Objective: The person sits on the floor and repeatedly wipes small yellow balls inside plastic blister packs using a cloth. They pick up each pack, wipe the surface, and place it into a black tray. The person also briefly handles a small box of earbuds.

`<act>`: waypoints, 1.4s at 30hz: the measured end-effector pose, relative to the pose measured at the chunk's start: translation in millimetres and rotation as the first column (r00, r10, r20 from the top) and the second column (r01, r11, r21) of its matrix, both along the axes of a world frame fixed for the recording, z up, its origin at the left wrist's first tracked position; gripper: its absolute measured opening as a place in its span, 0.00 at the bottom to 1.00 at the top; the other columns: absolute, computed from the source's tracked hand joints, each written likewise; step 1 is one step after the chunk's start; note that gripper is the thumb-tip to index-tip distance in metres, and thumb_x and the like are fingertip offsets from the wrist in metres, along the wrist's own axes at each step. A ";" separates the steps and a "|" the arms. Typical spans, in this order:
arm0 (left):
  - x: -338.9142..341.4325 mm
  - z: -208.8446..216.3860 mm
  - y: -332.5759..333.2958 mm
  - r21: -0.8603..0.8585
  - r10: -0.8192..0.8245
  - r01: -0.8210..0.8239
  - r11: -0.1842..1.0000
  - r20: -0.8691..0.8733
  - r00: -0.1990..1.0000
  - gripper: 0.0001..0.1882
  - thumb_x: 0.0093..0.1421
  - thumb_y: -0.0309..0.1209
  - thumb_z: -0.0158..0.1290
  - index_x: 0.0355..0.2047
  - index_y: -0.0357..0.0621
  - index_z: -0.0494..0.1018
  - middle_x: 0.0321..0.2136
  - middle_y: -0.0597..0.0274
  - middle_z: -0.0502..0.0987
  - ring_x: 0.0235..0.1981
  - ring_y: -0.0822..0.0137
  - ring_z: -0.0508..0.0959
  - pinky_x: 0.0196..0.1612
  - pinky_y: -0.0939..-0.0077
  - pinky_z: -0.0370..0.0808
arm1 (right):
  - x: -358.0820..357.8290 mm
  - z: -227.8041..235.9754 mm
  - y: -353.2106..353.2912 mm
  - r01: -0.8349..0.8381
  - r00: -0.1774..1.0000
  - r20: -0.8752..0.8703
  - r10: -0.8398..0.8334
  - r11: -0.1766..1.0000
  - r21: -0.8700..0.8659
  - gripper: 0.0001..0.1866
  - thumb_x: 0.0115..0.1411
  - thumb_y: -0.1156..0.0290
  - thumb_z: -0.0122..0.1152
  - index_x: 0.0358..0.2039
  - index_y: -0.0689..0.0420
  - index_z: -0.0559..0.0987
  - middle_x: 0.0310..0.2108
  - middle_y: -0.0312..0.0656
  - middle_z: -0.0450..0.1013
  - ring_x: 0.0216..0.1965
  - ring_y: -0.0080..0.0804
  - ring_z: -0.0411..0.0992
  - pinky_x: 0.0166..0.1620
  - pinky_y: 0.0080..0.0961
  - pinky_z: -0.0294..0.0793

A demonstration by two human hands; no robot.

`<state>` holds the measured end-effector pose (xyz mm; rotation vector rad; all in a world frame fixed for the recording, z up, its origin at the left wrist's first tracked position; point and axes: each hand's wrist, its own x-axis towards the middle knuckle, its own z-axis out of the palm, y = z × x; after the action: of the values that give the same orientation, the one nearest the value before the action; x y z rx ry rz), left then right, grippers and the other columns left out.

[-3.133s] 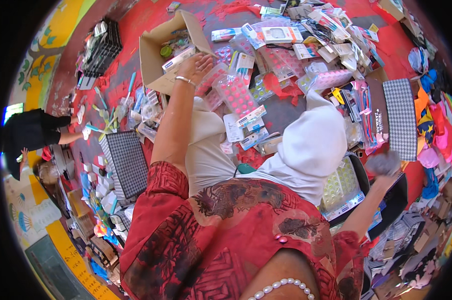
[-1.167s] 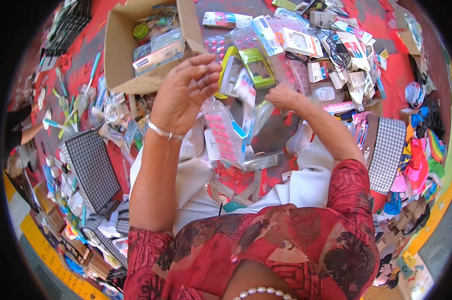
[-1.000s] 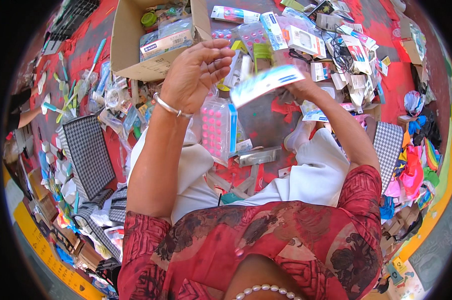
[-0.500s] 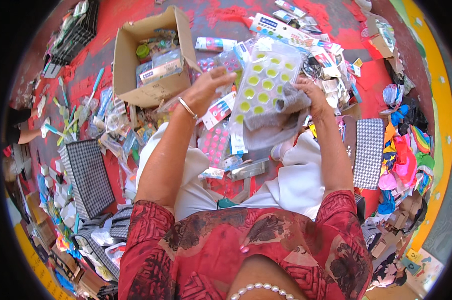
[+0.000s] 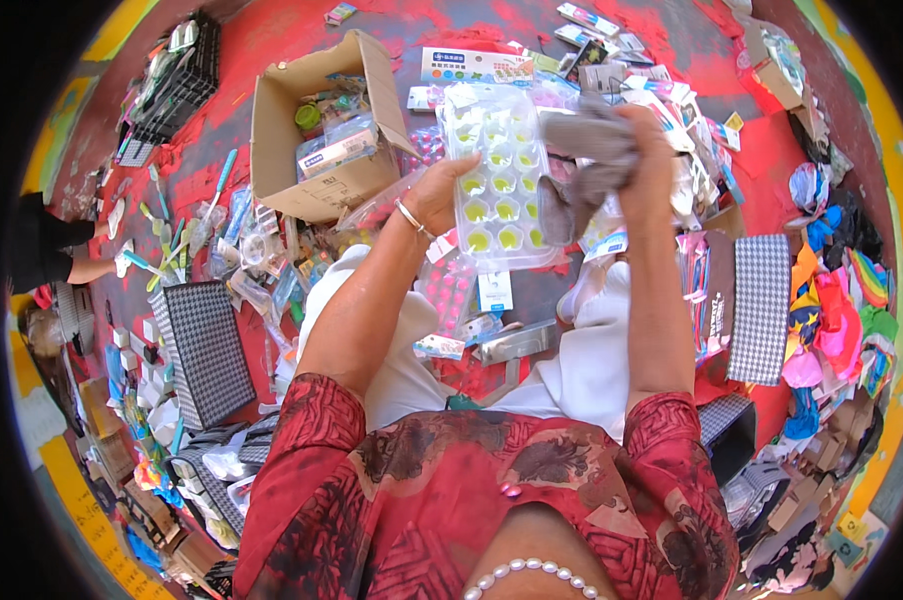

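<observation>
1. A green-cupped moulded plastic tray (image 5: 500,186) is held up between a person's two hands, its long axis running away from the body, the far end leaning slightly left.

2. The left hand (image 5: 437,196) is the nearer, touching the tray's left edge: the thumb lies over the edge and the fingers, mostly hidden, appear to clasp it from behind.

3. The right hand (image 5: 651,145), beyond the tray's right edge and apart from it, is closed around a bunched grey cloth (image 5: 593,160); blur hides how each finger sits.

4. The cloth fills the gap between right hand and tray, one fold overlapping the tray's right edge and screening part of it.

5. An open cardboard box (image 5: 336,192) stands left of the tray's far half; a printed header card (image 5: 477,66) shows just past its far end.

6. Closer to the body, left of the tray's near end, lies a pink-dotted blister pack (image 5: 444,292), with a small white-and-blue carton (image 5: 494,291) just beside it.

7. Well right of the tray stands a houndstooth-patterned panel (image 5: 759,310).
</observation>
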<state>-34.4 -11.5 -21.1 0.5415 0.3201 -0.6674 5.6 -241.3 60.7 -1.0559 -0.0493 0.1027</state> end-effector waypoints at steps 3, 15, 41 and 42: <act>0.9 -2.9 -2.7 -0.072 -0.100 0.106 0.992 0.086 0.991 0.25 0.61 0.49 0.40 0.48 0.41 0.64 0.42 0.52 0.72 0.40 0.58 0.75 0.42 0.65 0.74 | -30.4 -22.0 41.8 0.081 0.732 0.453 0.509 0.595 -0.799 0.17 0.46 0.60 0.62 0.36 0.51 0.75 0.33 0.41 0.72 0.35 0.31 0.69 0.36 0.27 0.69; -31.9 41.1 -29.4 0.422 -0.292 0.226 0.878 0.098 0.951 0.24 0.54 0.30 0.53 0.51 0.43 0.63 0.42 0.62 0.72 0.41 0.68 0.73 0.42 0.71 0.72 | 18.4 -19.9 10.7 0.564 0.813 0.581 0.035 0.197 -0.802 0.09 0.51 0.68 0.55 0.32 0.56 0.75 0.30 0.43 0.70 0.31 0.40 0.70 0.31 0.32 0.70; -34.8 28.6 -34.9 0.431 -0.311 0.112 0.895 0.422 0.852 0.33 0.52 0.28 0.54 0.57 0.39 0.54 0.51 0.59 0.65 0.53 0.68 0.64 0.55 0.72 0.59 | 25.4 -16.4 -17.7 -0.082 0.989 -0.144 0.038 0.946 -0.312 0.14 0.49 0.74 0.62 0.38 0.62 0.76 0.32 0.37 0.75 0.30 0.18 0.71 0.36 0.15 0.69; -31.3 31.3 -32.5 0.332 -0.254 0.084 0.940 0.513 0.820 0.32 0.53 0.28 0.54 0.57 0.38 0.54 0.51 0.59 0.65 0.52 0.68 0.64 0.55 0.71 0.59 | 24.9 -13.6 -19.4 -0.102 0.986 -0.161 0.049 0.934 -0.342 0.14 0.48 0.74 0.62 0.38 0.62 0.76 0.32 0.37 0.75 0.31 0.18 0.71 0.37 0.15 0.69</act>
<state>-65.7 -44.0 10.2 1.0342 -0.1847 -0.6089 30.5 -260.6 47.1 -1.4001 0.0676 0.2687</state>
